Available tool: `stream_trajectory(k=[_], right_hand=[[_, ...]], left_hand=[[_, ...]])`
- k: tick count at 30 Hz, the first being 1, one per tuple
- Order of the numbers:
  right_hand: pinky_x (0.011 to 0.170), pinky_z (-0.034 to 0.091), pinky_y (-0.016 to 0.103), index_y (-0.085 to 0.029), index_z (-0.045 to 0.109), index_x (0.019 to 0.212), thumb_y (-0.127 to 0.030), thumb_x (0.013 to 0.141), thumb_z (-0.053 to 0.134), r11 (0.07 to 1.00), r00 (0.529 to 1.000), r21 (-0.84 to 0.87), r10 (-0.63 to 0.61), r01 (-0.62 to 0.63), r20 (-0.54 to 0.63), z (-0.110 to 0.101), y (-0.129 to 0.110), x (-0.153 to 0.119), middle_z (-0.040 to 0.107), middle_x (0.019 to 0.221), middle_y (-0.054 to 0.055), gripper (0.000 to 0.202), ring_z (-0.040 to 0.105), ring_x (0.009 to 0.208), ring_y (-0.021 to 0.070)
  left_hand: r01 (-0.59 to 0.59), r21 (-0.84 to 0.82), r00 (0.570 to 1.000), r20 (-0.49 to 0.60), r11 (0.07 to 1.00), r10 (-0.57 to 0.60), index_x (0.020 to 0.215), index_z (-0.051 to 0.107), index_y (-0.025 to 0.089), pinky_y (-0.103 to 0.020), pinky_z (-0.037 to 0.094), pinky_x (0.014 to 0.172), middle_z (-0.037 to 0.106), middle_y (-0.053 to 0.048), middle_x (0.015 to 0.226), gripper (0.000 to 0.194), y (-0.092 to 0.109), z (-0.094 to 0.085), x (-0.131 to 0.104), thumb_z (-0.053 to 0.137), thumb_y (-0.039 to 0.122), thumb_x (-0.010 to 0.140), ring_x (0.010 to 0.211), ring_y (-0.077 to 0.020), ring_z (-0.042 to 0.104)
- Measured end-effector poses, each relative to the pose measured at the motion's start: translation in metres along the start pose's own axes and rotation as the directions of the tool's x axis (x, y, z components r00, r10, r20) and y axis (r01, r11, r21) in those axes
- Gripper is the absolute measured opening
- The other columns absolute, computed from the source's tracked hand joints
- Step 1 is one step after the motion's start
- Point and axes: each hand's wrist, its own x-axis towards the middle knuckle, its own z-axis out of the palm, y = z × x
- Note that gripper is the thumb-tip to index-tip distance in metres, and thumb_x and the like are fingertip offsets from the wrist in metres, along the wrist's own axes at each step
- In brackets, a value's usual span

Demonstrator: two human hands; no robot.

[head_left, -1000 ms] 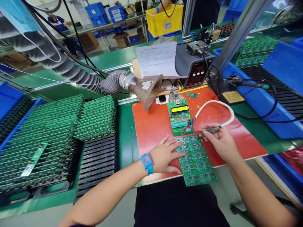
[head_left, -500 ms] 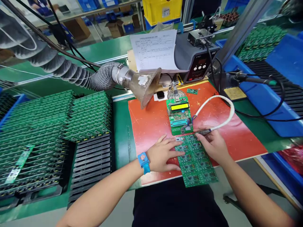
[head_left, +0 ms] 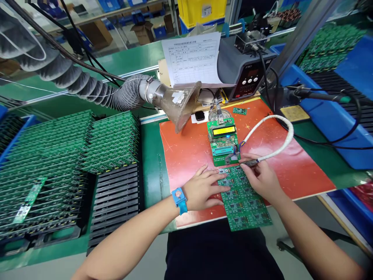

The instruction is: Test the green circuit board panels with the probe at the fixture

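A green circuit board panel (head_left: 247,206) lies on the red mat, its near end past the mat's edge. My left hand (head_left: 202,188) is open, fingers spread, with fingertips on the panel's left side; a blue wristband (head_left: 179,200) is round that wrist. My right hand (head_left: 262,175) is closed on a dark probe connector (head_left: 250,163) at the end of a white sleeved cable (head_left: 281,149), over the panel's top right corner. Its tip is too small to make out. Just beyond the panel sits a green programmer board (head_left: 223,142) with a lit yellow display and a teal socket.
Racked green boards (head_left: 112,142) stand on the left, one loose strip (head_left: 30,200) on top. A fume extraction hose (head_left: 136,93) opens over the red mat (head_left: 186,155). Behind are a paper sheet (head_left: 192,58) and a soldering station (head_left: 247,76). A blue bin (head_left: 326,124) stands right.
The whole view has shifted slightly, so things appear a little further right. Both hands keep their places on the panel and the probe connector.
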Motion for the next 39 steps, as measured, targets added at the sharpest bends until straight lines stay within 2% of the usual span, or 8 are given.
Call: stream_trajectory(k=[4,7,11,16,30,33,36,39], right_hand=[[0.065,0.053,0.031,-0.021,0.055,0.113,-0.035,0.089,0.056,0.997,0.999,-0.075,-0.013,0.011,-0.033,0.001,-0.003,0.001,0.066,0.092,0.007,0.028,0.064,0.076,0.0195],[0.065,0.054,0.031,-0.021,0.058,0.109,-0.035,0.088,0.057,0.995,0.998,-0.093,-0.032,0.027,-0.053,0.002,-0.005,0.001,0.067,0.089,0.006,0.025,0.064,0.072,0.0187],[0.069,0.054,0.032,-0.02,0.057,0.112,-0.036,0.089,0.056,0.998,0.999,-0.064,-0.022,0.02,-0.043,0.001,-0.005,0.001,0.068,0.093,0.007,0.028,0.065,0.079,0.0206],[0.077,0.052,0.034,-0.022,0.055,0.119,-0.035,0.091,0.055,0.998,1.0,0.055,0.008,-0.007,-0.009,0.001,0.002,-0.001,0.066,0.099,0.007,0.031,0.063,0.089,0.0207],[0.078,0.051,0.034,-0.024,0.056,0.119,-0.033,0.091,0.056,0.989,1.0,0.148,0.027,-0.028,0.007,0.002,0.003,-0.002,0.065,0.1,0.006,0.029,0.062,0.09,0.0195],[0.078,0.051,0.034,-0.023,0.056,0.119,-0.034,0.091,0.056,0.989,1.0,0.143,0.027,-0.028,0.007,0.002,0.002,-0.002,0.065,0.099,0.006,0.029,0.062,0.091,0.02],[0.078,0.051,0.034,-0.023,0.056,0.119,-0.034,0.091,0.056,0.99,1.0,0.142,0.024,-0.024,0.006,0.002,0.001,-0.002,0.065,0.099,0.006,0.029,0.062,0.09,0.02],[0.078,0.052,0.034,-0.023,0.056,0.117,-0.034,0.091,0.056,0.991,1.0,0.134,0.024,-0.024,0.001,0.002,0.0,-0.001,0.065,0.099,0.006,0.028,0.062,0.09,0.0199]], left_hand=[[0.002,0.002,1.0,-0.01,1.0,-0.002,0.125,0.057,0.028,-0.059,0.02,0.113,0.045,-0.006,0.142,0.045,0.0,0.001,0.0,0.058,0.052,0.086,0.13,-0.0286,0.041],[0.01,0.009,1.0,0.01,1.0,-0.01,0.126,0.056,0.029,-0.059,0.022,0.112,0.043,-0.006,0.144,0.046,0.0,0.001,0.001,0.057,0.052,0.087,0.13,-0.0286,0.041],[0.013,0.022,0.999,0.032,1.0,-0.014,0.127,0.055,0.029,-0.059,0.022,0.112,0.042,-0.005,0.144,0.045,0.001,0.0,0.001,0.054,0.053,0.089,0.131,-0.028,0.04],[0.01,0.035,0.999,0.035,0.999,-0.011,0.127,0.055,0.029,-0.059,0.023,0.111,0.042,-0.005,0.145,0.045,0.001,-0.001,0.001,0.054,0.052,0.089,0.131,-0.0283,0.039],[0.004,0.033,1.0,0.016,0.999,-0.005,0.127,0.054,0.03,-0.059,0.025,0.111,0.043,-0.006,0.143,0.044,0.0,0.001,-0.001,0.053,0.053,0.089,0.131,-0.0284,0.039],[0.007,0.039,1.0,-0.016,0.999,-0.006,0.124,0.055,0.029,-0.06,0.018,0.113,0.047,-0.004,0.141,0.041,0.002,0.001,0.0,0.052,0.052,0.09,0.129,-0.0266,0.043],[0.035,0.064,0.995,-0.092,0.997,-0.029,0.118,0.056,0.022,-0.059,0.006,0.116,0.052,-0.007,0.135,0.044,0.006,0.003,0.004,0.048,0.055,0.091,0.123,-0.0235,0.05],[0.038,0.134,0.99,-0.138,0.99,-0.019,0.103,0.058,0.017,-0.057,0.008,0.117,0.047,-0.01,0.141,0.053,0.009,0.008,0.009,0.047,0.066,0.086,0.117,-0.0242,0.053]])
